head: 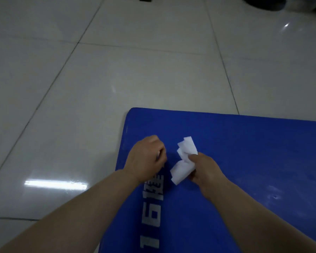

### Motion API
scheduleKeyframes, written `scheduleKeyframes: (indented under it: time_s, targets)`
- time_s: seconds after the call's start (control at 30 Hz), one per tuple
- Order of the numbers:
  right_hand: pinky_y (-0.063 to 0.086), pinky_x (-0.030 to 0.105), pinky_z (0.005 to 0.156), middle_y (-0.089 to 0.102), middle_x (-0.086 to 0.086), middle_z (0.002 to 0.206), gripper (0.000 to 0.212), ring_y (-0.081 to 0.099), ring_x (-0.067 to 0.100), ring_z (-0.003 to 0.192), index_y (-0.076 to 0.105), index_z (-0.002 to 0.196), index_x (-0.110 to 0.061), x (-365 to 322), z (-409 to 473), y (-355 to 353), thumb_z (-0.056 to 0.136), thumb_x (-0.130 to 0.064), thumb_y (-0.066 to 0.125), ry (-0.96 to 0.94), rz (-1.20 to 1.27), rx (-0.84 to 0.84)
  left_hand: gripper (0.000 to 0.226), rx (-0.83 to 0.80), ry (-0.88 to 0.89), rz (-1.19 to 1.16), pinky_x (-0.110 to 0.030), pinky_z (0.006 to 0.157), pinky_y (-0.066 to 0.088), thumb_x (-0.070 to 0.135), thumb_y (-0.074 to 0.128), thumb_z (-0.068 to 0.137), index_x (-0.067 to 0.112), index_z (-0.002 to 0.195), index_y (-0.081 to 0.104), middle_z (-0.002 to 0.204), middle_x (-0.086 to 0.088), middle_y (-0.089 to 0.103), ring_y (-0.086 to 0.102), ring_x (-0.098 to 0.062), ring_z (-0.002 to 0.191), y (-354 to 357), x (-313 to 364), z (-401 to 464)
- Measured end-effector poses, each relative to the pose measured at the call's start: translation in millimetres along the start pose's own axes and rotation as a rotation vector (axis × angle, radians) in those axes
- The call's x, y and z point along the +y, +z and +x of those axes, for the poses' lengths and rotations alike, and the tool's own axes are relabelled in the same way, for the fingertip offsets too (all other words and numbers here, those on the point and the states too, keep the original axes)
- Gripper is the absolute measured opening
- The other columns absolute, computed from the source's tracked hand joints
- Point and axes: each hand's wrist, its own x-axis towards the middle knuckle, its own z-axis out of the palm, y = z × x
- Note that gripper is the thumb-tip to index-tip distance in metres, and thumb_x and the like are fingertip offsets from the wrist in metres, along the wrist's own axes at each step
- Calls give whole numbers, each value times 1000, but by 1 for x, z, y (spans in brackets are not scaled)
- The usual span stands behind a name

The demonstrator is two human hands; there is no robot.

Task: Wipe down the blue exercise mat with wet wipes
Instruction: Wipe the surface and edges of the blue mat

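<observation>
Two bare hands reach out over the near-left corner of the blue exercise mat (244,161). Right hand (205,169) has its fingers curled round a crumpled white wet wipe (185,159), pinching it near the middle so that one folded end sticks up past the knuckles and the other hangs down toward the mat's surface; whether the lower end touches the mat I cannot tell. Left hand (147,158) sits just beside the wipe, closer to the mat's left edge, with its fingers curled under; a thin sliver of white shows at the fingertips, too small to say whether it is held. Both forearms stretch back from the hands toward the bottom of the view, the left one crossing the mat's left edge.

White printed characters (152,212) run along the mat parallel to its left edge, partly covered by the left wrist. The mat lies flat on a glossy pale tiled floor (80,88), which spreads beyond the mat's far and left edges. A dark round object (263,3) stands on the floor well beyond the mat's far edge, cut off by the frame.
</observation>
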Motion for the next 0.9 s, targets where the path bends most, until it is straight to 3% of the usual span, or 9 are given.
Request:
scheduleKeyframes:
  time_s: [0.1, 0.2, 0.37, 0.4, 0.47, 0.57, 0.7, 0.8, 0.9]
  targets:
    - [44, 44, 80, 50, 11, 91, 14, 46, 26, 85, 59, 99, -9, 11, 4, 15, 97, -17, 47, -43, 33, 43, 6, 64, -257, 65, -45, 72, 51, 5, 61, 84, 4, 86, 66, 97, -11, 60, 59, -28, 83, 12, -37, -20]
    - [34, 31, 62, 41, 5, 74, 22, 39, 19, 68, 50, 77, -14, 13, 17, 33, 98, -18, 46, -112, 19, 91, 24, 36, -383, 128, -47, 95, 45, 6, 63, 83, 4, 107, 66, 124, -14, 56, 55, -32, 112, 26, -61, -33]
    - [38, 17, 47, 44, -3, 68, 24, 40, 5, 51, 59, 101, -22, -1, 55, 51, 98, -9, 39, -325, 68, 351, 29, 68, -356, 123, -49, 96, 45, 5, 65, 78, 8, 107, 64, 126, -12, 54, 54, -32, 112, 37, -76, -40]
    - [43, 15, 50, 51, -4, 75, 29, 47, 3, 55, 59, 111, -25, -8, 60, 55, 98, -8, 39, -373, 90, 404, 29, 77, -359, 108, -48, 96, 45, 5, 65, 78, 8, 107, 64, 126, -11, 55, 54, -31, 112, 35, -75, -41]
    - [55, 26, 78, 60, -3, 116, 42, 61, 5, 92, 51, 132, -26, -20, 74, 65, 98, -5, 39, -475, 90, 457, 28, 87, -372, 99, -46, 96, 46, 6, 65, 78, 9, 106, 66, 126, -11, 55, 55, -29, 111, 33, -74, -39]
    - [32, 42, 112, 30, -2, 154, 49, 33, 20, 139, 44, 140, -19, -36, 110, 87, 96, 2, 39, -588, -163, 543, 28, 89, -377, 81, -46, 95, 47, 4, 68, 76, 8, 104, 67, 125, -12, 57, 56, -30, 111, 35, -74, -38]
    - [5, 36, 118, 15, 1, 159, 51, 9, 20, 147, 39, 142, -19, -56, 156, 118, 95, 1, 38, -630, -565, 575, 26, 93, -339, 83, -48, 93, 48, 11, 64, 78, 10, 103, 67, 125, -10, 57, 56, -29, 112, 37, -80, -42]
    - [1, 34, 118, 3, -3, 160, 60, 0, 20, 147, 16, 151, -21, -50, 176, 142, 97, -5, 36, -686, -1065, 364, 30, 107, -337, 74, -47, 93, 48, 23, 48, 83, 11, 103, 67, 124, -9, 57, 56, -27, 112, 35, -79, -40]
    - [-1, 31, 117, 2, -3, 160, 70, -1, 21, 146, 10, 152, -21, -41, 175, 160, 92, -2, 40, -980, -1356, 78, 32, 110, -329, 84, -46, 92, 48, 22, 46, 82, 10, 102, 68, 123, -9, 58, 56, -28, 111, 35, -79, -40]
